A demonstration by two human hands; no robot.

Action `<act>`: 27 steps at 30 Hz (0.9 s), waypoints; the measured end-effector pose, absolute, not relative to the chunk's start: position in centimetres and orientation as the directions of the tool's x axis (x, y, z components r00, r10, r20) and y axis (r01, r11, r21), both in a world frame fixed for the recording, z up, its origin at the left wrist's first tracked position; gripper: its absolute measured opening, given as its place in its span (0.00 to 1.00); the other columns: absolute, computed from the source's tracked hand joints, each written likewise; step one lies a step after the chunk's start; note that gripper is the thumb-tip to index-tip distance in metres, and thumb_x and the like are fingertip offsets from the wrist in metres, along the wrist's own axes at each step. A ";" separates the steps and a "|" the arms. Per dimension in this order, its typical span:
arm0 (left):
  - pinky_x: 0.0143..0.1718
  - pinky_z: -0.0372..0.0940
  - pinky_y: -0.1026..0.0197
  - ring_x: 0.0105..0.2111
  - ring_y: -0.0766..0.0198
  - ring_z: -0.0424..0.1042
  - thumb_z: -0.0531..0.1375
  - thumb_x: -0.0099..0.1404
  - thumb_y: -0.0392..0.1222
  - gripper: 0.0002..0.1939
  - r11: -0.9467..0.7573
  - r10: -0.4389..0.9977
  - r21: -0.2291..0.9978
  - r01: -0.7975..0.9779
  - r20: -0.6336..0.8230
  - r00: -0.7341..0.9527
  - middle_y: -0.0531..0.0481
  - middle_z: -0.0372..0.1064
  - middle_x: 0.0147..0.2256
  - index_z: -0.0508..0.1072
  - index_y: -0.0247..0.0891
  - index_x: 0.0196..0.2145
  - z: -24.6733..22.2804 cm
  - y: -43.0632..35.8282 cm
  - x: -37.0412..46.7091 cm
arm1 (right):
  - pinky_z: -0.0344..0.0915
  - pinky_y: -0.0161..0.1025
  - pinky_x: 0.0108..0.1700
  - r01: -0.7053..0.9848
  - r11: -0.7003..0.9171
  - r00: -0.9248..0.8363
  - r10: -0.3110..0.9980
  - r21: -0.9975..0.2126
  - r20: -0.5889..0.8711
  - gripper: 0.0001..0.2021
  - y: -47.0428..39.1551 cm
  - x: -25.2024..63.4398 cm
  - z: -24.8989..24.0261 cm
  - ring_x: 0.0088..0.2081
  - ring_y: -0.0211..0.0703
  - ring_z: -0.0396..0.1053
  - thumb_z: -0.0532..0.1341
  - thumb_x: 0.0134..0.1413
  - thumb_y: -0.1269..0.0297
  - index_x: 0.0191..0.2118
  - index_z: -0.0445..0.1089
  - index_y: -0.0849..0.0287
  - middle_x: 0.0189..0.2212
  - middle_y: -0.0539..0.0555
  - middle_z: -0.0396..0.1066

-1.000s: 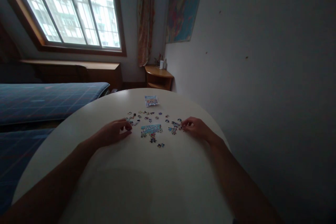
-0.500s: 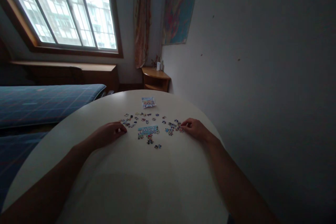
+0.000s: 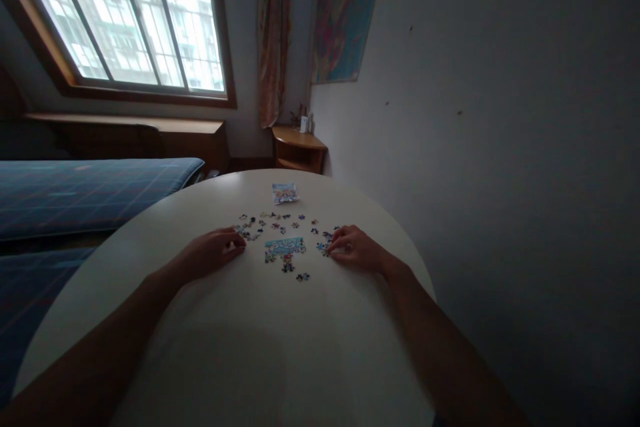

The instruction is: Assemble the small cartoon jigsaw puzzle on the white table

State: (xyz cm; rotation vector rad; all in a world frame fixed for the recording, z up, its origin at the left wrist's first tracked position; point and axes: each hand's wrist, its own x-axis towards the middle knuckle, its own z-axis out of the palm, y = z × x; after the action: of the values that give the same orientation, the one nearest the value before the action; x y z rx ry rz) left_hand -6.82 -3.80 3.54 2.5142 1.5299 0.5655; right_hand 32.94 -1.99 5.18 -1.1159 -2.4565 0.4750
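The fingers (image 3: pixel 338 240) of the right hand (image 3: pixel 359 250) curl low among the right pieces (image 3: pixel 323 249); I can't tell whether they pinch one. The left hand (image 3: pixel 216 250) is curled beside the left pieces (image 3: pixel 250 235), its grip equally unclear to me. Between the hands lies the joined block (image 3: pixel 284 248) on the table (image 3: pixel 313 333). I'd worry that a low sideways sweep could scatter loose pieces, or a knuckle catch the block's jutting lower part and split it. Beyond lies a packet (image 3: pixel 285 193), contents hidden from me.
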 end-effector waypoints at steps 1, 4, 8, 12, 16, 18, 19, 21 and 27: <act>0.37 0.67 0.59 0.34 0.60 0.72 0.54 0.66 0.48 0.13 -0.488 0.867 0.297 0.820 0.268 0.419 0.47 0.73 0.39 0.77 0.43 0.39 3.6 -3.9 -6.5 | 0.60 0.47 0.53 0.631 0.635 -0.614 0.760 -0.445 0.213 0.08 -2.0 32.8 5.2 0.47 0.47 0.66 0.68 0.49 0.66 0.38 0.79 0.52 0.43 0.57 0.71; 0.47 0.67 0.55 0.43 0.57 0.72 0.54 0.67 0.49 0.13 -0.574 0.808 0.288 0.767 0.352 0.473 0.45 0.72 0.44 0.76 0.42 0.40 3.8 -4.4 -5.3 | 0.59 0.47 0.54 0.621 0.651 -0.634 0.745 -0.436 0.210 0.06 -2.4 32.2 5.5 0.47 0.46 0.66 0.68 0.49 0.64 0.36 0.79 0.53 0.43 0.56 0.71; 0.55 0.63 0.51 0.50 0.57 0.68 0.56 0.68 0.48 0.11 -0.691 0.717 0.294 0.661 0.398 0.573 0.46 0.71 0.46 0.74 0.43 0.43 3.9 -5.1 -3.2 | 0.59 0.47 0.54 0.603 0.657 -0.654 0.732 -0.452 0.192 0.05 -2.9 31.2 5.7 0.48 0.46 0.66 0.69 0.48 0.64 0.34 0.78 0.56 0.42 0.56 0.72; 0.55 0.63 0.52 0.52 0.57 0.67 0.58 0.68 0.45 0.14 -0.752 0.659 0.312 0.581 0.391 0.643 0.45 0.68 0.52 0.71 0.44 0.51 3.8 -6.1 -1.2 | 0.59 0.45 0.53 0.578 0.680 -0.681 0.707 -0.451 0.193 0.05 -3.1 30.3 5.5 0.47 0.45 0.67 0.68 0.50 0.63 0.34 0.77 0.56 0.42 0.56 0.72; 0.56 0.62 0.50 0.53 0.56 0.66 0.58 0.67 0.42 0.19 -0.781 0.624 0.292 0.552 0.353 0.697 0.46 0.66 0.54 0.69 0.49 0.55 3.5 -6.6 0.0 | 0.58 0.47 0.53 0.592 0.685 -0.672 0.710 -0.424 0.209 0.05 -3.2 29.4 5.1 0.46 0.46 0.67 0.68 0.50 0.62 0.33 0.77 0.56 0.43 0.56 0.71; 0.56 0.62 0.50 0.53 0.56 0.66 0.58 0.67 0.42 0.18 -0.793 0.610 0.284 0.540 0.340 0.716 0.47 0.67 0.54 0.70 0.51 0.55 3.4 -6.6 0.2 | 0.57 0.48 0.54 0.590 0.692 -0.676 0.705 -0.415 0.216 0.05 -3.3 29.0 5.1 0.47 0.46 0.66 0.68 0.50 0.62 0.33 0.77 0.55 0.44 0.56 0.70; 0.55 0.62 0.51 0.53 0.57 0.67 0.58 0.68 0.41 0.17 -0.798 0.602 0.285 0.531 0.335 0.725 0.47 0.67 0.54 0.71 0.51 0.54 3.3 -6.5 0.3 | 0.57 0.48 0.54 0.584 0.697 -0.681 0.700 -0.416 0.216 0.05 -3.5 28.8 5.1 0.48 0.47 0.65 0.68 0.50 0.62 0.33 0.77 0.55 0.44 0.56 0.70; 0.54 0.63 0.52 0.52 0.57 0.67 0.57 0.68 0.40 0.16 -0.807 0.589 0.294 0.513 0.329 0.738 0.48 0.68 0.54 0.73 0.52 0.52 3.3 -6.5 0.3 | 0.57 0.48 0.55 0.569 0.705 -0.694 0.688 -0.422 0.212 0.04 -3.7 28.5 5.2 0.49 0.47 0.65 0.68 0.51 0.62 0.34 0.76 0.55 0.44 0.56 0.70; 0.54 0.63 0.53 0.51 0.58 0.68 0.57 0.68 0.39 0.15 -0.802 0.595 0.316 0.507 0.339 0.729 0.48 0.69 0.53 0.74 0.50 0.50 3.6 -6.6 0.3 | 0.55 0.49 0.57 0.594 0.691 -0.682 0.704 -0.412 0.197 0.12 -4.0 28.2 5.2 0.53 0.50 0.62 0.69 0.48 0.61 0.40 0.74 0.56 0.47 0.56 0.69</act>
State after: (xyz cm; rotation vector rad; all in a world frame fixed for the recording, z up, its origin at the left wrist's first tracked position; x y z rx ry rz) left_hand 0.27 -6.62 3.61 2.7299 0.8805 0.6377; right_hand 28.22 -4.05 5.21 -1.0199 -2.5628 0.4521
